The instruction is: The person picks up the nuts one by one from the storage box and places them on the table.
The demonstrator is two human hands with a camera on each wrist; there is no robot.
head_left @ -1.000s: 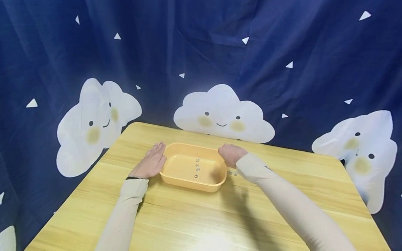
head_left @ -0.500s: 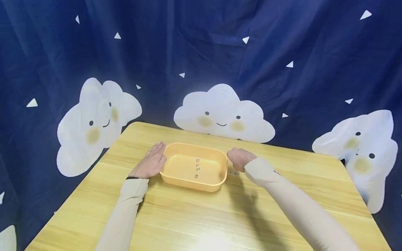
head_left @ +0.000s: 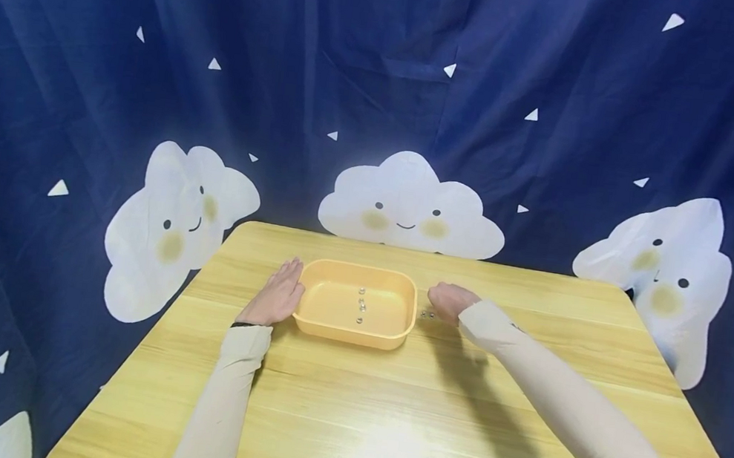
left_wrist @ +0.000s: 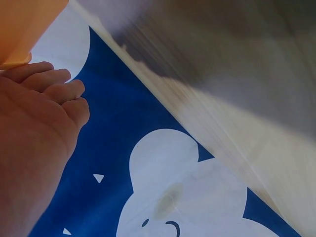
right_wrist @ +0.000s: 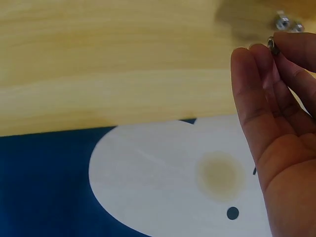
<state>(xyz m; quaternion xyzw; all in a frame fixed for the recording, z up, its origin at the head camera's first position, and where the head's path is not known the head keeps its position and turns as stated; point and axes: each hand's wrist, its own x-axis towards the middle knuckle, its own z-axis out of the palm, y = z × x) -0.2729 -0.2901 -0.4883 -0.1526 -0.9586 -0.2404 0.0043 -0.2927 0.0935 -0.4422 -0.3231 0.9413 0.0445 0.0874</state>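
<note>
A shallow orange-yellow plastic tray [head_left: 352,337] sits near the back of the table, with several small shiny metal pieces [head_left: 362,307] in a rough line on its floor. My left hand [head_left: 273,296] rests against the tray's left end, fingers extended along the rim; the left wrist view shows those fingertips beside the tray wall [left_wrist: 24,27]. To the right of the tray, my right hand [head_left: 452,302] pinches a small ring-shaped metal piece [right_wrist: 271,45] between thumb and fingertips. Two similar metal pieces [right_wrist: 283,22] lie on the table just beyond those fingertips, between hand and tray.
The wooden table [head_left: 334,412] runs to a back edge close behind the tray. A dark blue curtain [head_left: 383,74] with white clouds and triangles hangs behind and at both sides. Shadow from the right arm falls across the tabletop.
My right hand has moved right, from over the tray's right rim to beside the loose metal pieces. The left hand, the tray and the pieces inside it have stayed put.
</note>
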